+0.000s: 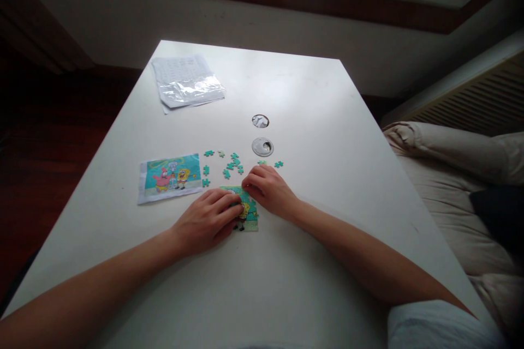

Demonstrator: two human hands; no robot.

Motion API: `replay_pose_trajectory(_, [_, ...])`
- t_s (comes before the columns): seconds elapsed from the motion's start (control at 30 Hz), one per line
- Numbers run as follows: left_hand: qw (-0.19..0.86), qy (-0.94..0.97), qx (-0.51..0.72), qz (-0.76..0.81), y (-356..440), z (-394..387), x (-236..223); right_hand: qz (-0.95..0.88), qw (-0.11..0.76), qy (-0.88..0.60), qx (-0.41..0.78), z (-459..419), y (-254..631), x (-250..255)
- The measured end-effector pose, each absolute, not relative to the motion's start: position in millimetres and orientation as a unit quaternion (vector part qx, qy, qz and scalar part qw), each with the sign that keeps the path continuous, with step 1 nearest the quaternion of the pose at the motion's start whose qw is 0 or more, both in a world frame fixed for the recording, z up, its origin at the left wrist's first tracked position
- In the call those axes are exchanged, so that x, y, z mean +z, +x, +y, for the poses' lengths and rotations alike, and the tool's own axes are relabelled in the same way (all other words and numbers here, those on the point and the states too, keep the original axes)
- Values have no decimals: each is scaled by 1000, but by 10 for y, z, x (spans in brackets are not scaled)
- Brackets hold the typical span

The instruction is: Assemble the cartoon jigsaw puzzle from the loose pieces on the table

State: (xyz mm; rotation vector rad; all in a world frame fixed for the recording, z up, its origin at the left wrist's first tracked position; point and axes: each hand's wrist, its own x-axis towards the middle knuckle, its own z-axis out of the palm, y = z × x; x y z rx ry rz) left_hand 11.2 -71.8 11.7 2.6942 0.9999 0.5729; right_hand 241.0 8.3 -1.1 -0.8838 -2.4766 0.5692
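A partly assembled jigsaw puzzle point(250, 224) with a yellow cartoon figure on teal lies flat on the table in front of me. My left hand point(207, 215) rests over its left side, fingers stretched across the pieces and hiding part of the picture. At the puzzle's upper right edge, my right hand point(270, 190) has thumb and fingers pinched together; whatever is between the fingertips is hidden. Several loose teal puzzle pieces point(226, 174) are scattered beyond the puzzle. Just past my right hand lies another puzzle piece point(279, 164).
Left of the puzzle is a reference picture point(170, 177) of cartoon characters. Papers in a clear plastic sleeve point(186, 82) lie at the far left. Two round cable holes point(262, 146) sit mid-table. A beige cushioned seat point(426, 191) adjoins the table's right edge.
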Motion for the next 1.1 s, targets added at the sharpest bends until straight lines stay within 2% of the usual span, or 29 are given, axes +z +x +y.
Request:
replay_pose_trajectory(0.27, [106,915,192,339,102,-721,107,-911,233,-268,208,134,2491,33])
replay_pose_trajectory(0.53, [107,914,194,341,120,-722,110,-949,206,-196,136,121,2541,111])
replay_pose_trajectory(1.1, [107,916,181,342,115,-722,96,-972,134,-187,50,10,2445,175])
